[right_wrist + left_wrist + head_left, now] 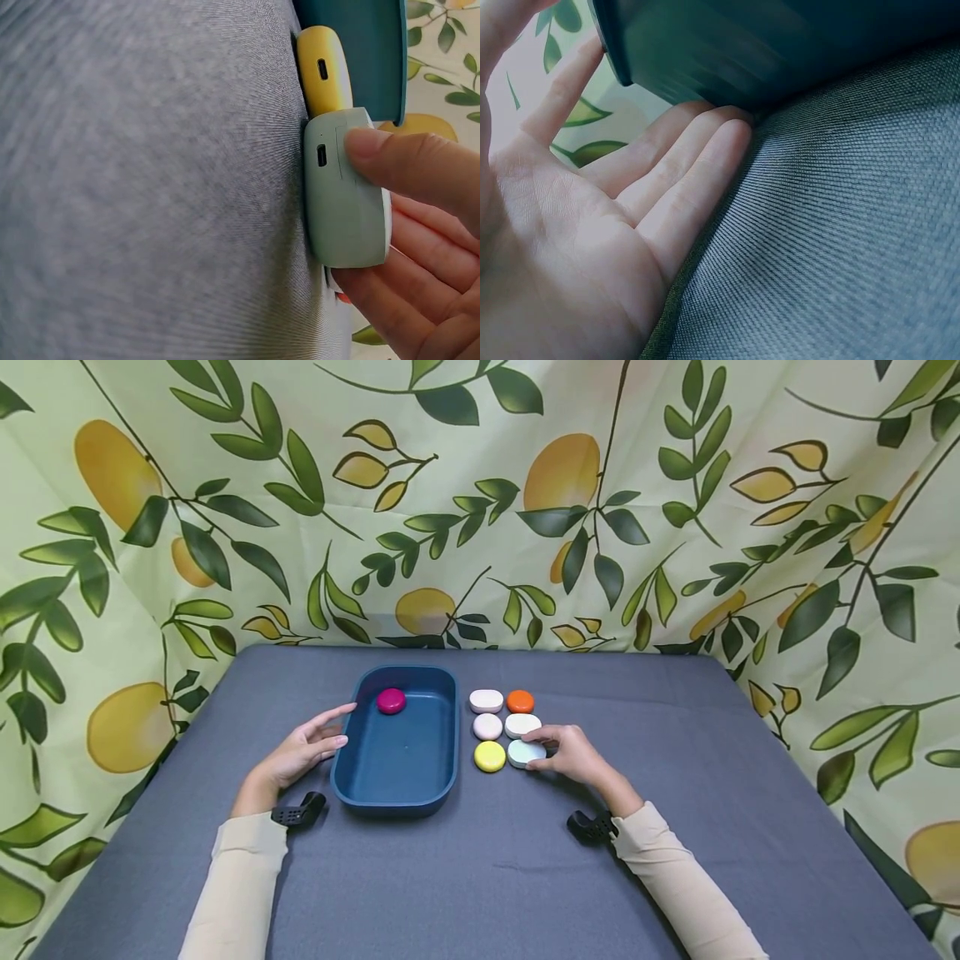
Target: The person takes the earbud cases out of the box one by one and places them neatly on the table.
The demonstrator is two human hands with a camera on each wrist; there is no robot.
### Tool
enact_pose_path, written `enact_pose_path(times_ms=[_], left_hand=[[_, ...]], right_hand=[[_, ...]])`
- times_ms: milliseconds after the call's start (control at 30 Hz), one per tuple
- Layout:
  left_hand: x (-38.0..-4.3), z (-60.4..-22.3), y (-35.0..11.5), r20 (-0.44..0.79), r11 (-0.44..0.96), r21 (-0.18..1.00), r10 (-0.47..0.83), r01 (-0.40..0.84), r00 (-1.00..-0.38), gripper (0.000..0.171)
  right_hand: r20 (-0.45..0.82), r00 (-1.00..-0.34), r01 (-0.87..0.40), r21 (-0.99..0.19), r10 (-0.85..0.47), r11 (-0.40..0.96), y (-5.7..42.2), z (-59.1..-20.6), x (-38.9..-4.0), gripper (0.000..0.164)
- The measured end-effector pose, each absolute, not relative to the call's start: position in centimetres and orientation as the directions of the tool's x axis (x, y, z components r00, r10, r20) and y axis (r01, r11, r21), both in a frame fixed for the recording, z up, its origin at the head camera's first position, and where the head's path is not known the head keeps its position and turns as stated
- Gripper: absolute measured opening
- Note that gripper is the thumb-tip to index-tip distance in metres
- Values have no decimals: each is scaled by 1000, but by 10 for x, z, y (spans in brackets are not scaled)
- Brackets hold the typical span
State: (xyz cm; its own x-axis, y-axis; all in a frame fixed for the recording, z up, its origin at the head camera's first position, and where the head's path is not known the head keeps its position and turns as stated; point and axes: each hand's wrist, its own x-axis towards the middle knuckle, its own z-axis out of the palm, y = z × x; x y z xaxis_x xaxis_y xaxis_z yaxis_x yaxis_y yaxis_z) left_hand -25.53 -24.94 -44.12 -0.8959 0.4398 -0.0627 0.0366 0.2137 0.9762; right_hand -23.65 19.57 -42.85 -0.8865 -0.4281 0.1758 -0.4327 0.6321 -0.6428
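My right hand [573,753] pinches a pale green earbud charging case [346,195], thumb on the side with the charging port and fingers around the back. It appears to sit on the cloth. Beside it is a yellow earbud case [490,757], also with a port in the right wrist view. Behind them lie a white case [521,724], a pale pink round one [487,727], a pinkish-white oval one [486,701] and an orange one [520,701]. My left hand [306,747] rests with extended fingers against the left side of a blue bin [395,808]. A magenta case [391,701] lies inside it.
Grey-blue cloth [465,885] covers the table. A leaf-and-fruit patterned curtain [480,527] hangs behind the table and along both sides. The bin's right wall stands just left of the grouped cases.
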Motion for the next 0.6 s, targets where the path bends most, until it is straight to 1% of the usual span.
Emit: enact_pose_path(times_ms=[367, 600], left_hand=[[-254, -440, -248, -60, 196, 980, 449, 33, -892, 62], [-254, -440, -249, -63, 203, 979, 444, 32, -894, 62]], right_hand=[[210, -871, -460, -668, -445, 585, 192, -416, -239, 35], [266, -842, -508, -685, -470, 522, 174, -403, -248, 29]])
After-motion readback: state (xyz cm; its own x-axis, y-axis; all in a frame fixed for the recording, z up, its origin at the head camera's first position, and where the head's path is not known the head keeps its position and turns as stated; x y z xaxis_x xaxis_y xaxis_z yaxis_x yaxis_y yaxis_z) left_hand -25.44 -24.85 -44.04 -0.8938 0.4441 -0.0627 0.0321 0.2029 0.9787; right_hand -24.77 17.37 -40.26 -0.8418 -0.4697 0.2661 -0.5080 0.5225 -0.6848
